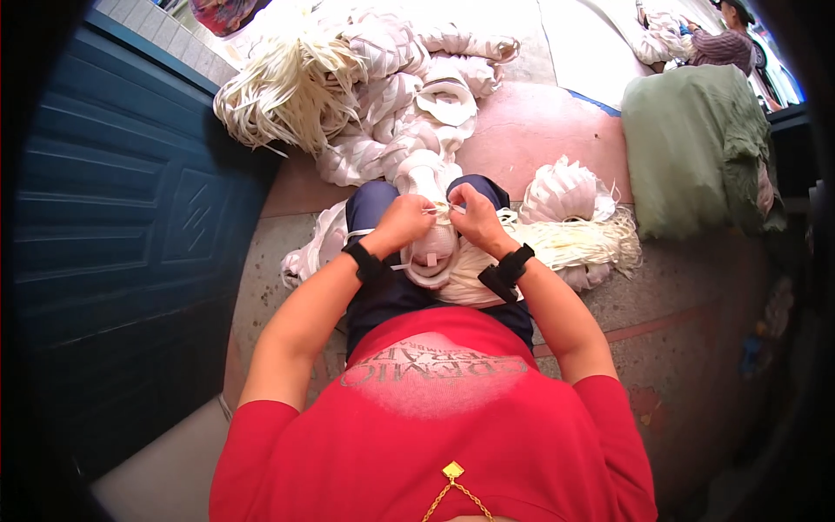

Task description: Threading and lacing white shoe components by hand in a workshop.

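A long white bundle of woven, layered pieces [428, 252] lies between my knees, its rounded end toward me. Above it, my left hand [405, 221] pinches a thin pale strip [441, 209] that crosses the bundle. From the other side my right hand [477, 221] closes its fingertips on the same strip, close to the left fingers. Whether the strip is knotted there is too small to make out. Beside my right forearm lies a hank of loose cream strands [574, 246], with a pleated white roll [565, 193] just beyond it.
Ahead, a heap of white pleated rolls [391, 96] lies on the floor with a thick tuft of cream strands [287, 87]. A dark blue panelled door [113, 209] stands at left. At right is a large green sack [691, 148]; behind it sits another person [722, 48].
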Demonstrator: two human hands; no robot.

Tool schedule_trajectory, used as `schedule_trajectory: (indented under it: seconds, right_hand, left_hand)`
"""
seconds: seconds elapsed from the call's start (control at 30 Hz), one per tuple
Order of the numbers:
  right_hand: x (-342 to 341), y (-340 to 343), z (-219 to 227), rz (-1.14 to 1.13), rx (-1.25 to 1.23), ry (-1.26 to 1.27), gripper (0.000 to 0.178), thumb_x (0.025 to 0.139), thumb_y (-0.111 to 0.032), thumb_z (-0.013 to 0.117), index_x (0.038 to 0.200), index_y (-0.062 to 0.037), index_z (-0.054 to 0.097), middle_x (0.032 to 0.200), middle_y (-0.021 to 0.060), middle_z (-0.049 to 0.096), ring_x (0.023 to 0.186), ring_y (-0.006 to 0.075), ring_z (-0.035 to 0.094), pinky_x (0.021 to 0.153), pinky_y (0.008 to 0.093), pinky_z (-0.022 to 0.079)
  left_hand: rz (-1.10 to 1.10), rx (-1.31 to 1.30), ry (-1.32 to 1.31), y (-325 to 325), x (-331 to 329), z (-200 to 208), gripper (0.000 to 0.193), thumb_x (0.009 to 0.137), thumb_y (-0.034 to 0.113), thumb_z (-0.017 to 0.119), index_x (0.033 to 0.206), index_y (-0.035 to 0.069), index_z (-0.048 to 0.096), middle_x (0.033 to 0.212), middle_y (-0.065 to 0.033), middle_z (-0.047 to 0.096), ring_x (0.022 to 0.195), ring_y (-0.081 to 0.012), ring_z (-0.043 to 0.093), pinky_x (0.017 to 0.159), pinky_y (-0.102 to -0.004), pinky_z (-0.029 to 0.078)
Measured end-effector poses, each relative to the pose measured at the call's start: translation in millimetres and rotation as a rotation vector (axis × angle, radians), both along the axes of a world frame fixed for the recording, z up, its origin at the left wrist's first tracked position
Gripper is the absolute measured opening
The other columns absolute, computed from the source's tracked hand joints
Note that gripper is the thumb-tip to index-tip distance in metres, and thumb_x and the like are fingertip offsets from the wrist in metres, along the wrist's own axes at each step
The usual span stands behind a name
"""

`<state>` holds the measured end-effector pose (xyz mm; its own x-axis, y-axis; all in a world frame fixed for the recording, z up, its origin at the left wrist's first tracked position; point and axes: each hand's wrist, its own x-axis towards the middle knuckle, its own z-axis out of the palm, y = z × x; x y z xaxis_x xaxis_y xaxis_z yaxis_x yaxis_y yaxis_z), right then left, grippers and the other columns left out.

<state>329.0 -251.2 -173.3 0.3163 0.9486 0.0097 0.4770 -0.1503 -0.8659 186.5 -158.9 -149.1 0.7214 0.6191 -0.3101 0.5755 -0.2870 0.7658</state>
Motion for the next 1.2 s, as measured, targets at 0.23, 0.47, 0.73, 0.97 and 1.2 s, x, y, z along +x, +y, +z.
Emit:
schedule_trajectory:
  seconds: [0.23, 0.47, 0.73, 0.97, 1.2]
  right_hand:
    - [1.9, -1.0, -14.9, 0.012, 0.024, 0.071, 0.02, 0.073, -0.006, 0.055, 0.093, -0.0017, 0.05, 0.082, 0.0174, 0.058, 0.078, 0.0298, 0.058, 0.07, 0.0352, 0.045]
    - [7.4, 10.4, 0.8, 0.231, -0.276, 0.597, 0.024, 0.087, -0.019, 0.048, 0.104, -0.0028, 0.052, 0.075, -0.0005, 0.053, 0.056, 0.0054, 0.044, 0.047, 0.02, 0.038]
    - [5.3, 8.7, -12.6, 0.149, -0.327, 0.778, 0.023, 0.087, -0.02, 0.05, 0.103, -0.0038, 0.053, 0.067, -0.0035, 0.048, 0.05, 0.0043, 0.04, 0.044, 0.0189, 0.034]
    - [2.8, 7.4, -22.9, 0.286, 0.039, -0.004, 0.025, 0.076, -0.007, 0.054, 0.101, -0.0023, 0.052, 0.081, 0.0145, 0.059, 0.072, 0.0261, 0.059, 0.06, 0.0328, 0.045]
    - [-3.2, -0.4, 26.7, -0.072, -0.122, -0.133, 0.019, 0.08, -0.016, 0.049, 0.09, -0.0006, 0.054, 0.082, 0.0229, 0.058, 0.081, 0.0372, 0.055, 0.07, 0.0432, 0.044]
  left_hand:
    - [-0.115, 0.086, 0.133, 0.9, 21.8, 3.5, 0.017, 0.07, 0.014, 0.055, 0.075, -0.001, 0.061, 0.068, -0.0201, 0.059, 0.063, -0.0313, 0.06, 0.057, -0.0397, 0.046]
    - [-0.102, 0.397, 0.012, -15.5, 10.5, 7.5, 0.015, 0.075, 0.015, 0.054, 0.082, 0.002, 0.058, 0.072, -0.0191, 0.059, 0.069, -0.0362, 0.058, 0.06, -0.0437, 0.046]
    - [0.331, -0.3, -0.188, 55.8, -52.9, 51.7, 0.015, 0.086, 0.019, 0.047, 0.081, 0.007, 0.055, 0.066, 0.0015, 0.05, 0.058, -0.0078, 0.047, 0.05, -0.0232, 0.038]
    - [0.462, -0.508, -0.795, 115.0, -121.6, 184.4, 0.014, 0.087, 0.021, 0.05, 0.096, 0.01, 0.052, 0.091, -0.0045, 0.058, 0.089, -0.0186, 0.056, 0.078, -0.0385, 0.045]
    - [0.192, -0.319, -0.873, 89.6, -139.4, 251.1, 0.019, 0.089, 0.018, 0.047, 0.098, 0.002, 0.053, 0.063, 0.002, 0.039, 0.055, -0.0064, 0.034, 0.052, -0.0203, 0.032]
